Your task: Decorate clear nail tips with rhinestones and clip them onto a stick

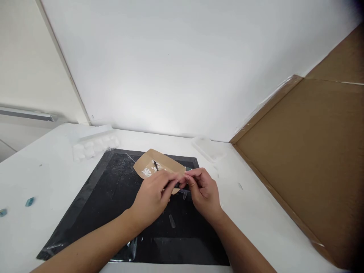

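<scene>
My left hand (153, 194) and my right hand (205, 192) meet over the black mat (119, 197), each with thumb and forefinger pinched together. Whatever sits between their fingertips is too small to make out. Just behind them is a brown paper tray (171, 162), partly covered by my left hand. It holds small white flakes (146, 172) and a thin black object (155, 164). A clear, nail-tip-shaped piece (172, 221) lies on the mat between my forearms, and a similar clear piece (185, 195) is beside my right hand.
A white plastic tray with hollows (95, 146) stands at the back left, and a shallow white tray (209, 149) at the back right. Two teal pieces (30, 201) lie on the left of the white table. Brown cardboard (307, 151) rises on the right.
</scene>
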A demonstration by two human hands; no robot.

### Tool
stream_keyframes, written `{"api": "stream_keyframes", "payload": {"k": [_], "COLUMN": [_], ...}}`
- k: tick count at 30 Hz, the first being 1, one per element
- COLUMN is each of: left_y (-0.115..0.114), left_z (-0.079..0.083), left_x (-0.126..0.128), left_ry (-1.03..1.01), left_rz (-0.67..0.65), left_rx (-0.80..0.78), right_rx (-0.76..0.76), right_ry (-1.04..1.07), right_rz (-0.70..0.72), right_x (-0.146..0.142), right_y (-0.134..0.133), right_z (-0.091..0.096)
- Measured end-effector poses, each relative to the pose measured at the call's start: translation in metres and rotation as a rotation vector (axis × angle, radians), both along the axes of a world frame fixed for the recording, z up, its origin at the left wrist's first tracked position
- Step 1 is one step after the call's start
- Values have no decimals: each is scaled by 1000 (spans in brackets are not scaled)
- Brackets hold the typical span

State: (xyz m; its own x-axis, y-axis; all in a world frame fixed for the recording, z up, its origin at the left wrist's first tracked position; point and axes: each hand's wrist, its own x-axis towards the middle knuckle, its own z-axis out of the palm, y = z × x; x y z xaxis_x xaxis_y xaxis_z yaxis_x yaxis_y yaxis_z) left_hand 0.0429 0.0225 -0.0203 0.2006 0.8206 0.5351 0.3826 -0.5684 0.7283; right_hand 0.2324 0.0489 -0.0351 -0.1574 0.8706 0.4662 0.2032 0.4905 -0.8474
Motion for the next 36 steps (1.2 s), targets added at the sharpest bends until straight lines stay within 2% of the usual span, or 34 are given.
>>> {"api": "stream_keyframes", "payload": {"k": [4, 7, 13, 18, 22, 26, 32, 36], "left_y": [-3, -4, 0, 5, 6, 6, 3, 1], "left_z": [-1, 6, 16, 17, 17, 15, 13, 14], "left_x": [4, 4, -3, -9, -8, -6, -4, -2], "left_ry": [-316, -407, -531, -536, -616, -664, -563, -565], "left_rz": [92, 108, 258, 347, 254, 156, -100, -270], "left_rx": [-347, -450, -343, -276, -329, -403, -753, -822], "right_rx": [14, 80, 178, 56, -10, -13, -5, -6], "right_ry": [52, 78, 136, -7, -128, -87, -35, -89], "right_rz": [5, -41, -93, -84, -96, -112, -127, -117], "right_x": [-3, -2, 7, 6, 2, 1, 3, 1], "right_y": [-1, -1, -2, -1, 0, 2, 4, 3], "right_z": [-2, -1, 5, 4, 0, -3, -3, -2]}}
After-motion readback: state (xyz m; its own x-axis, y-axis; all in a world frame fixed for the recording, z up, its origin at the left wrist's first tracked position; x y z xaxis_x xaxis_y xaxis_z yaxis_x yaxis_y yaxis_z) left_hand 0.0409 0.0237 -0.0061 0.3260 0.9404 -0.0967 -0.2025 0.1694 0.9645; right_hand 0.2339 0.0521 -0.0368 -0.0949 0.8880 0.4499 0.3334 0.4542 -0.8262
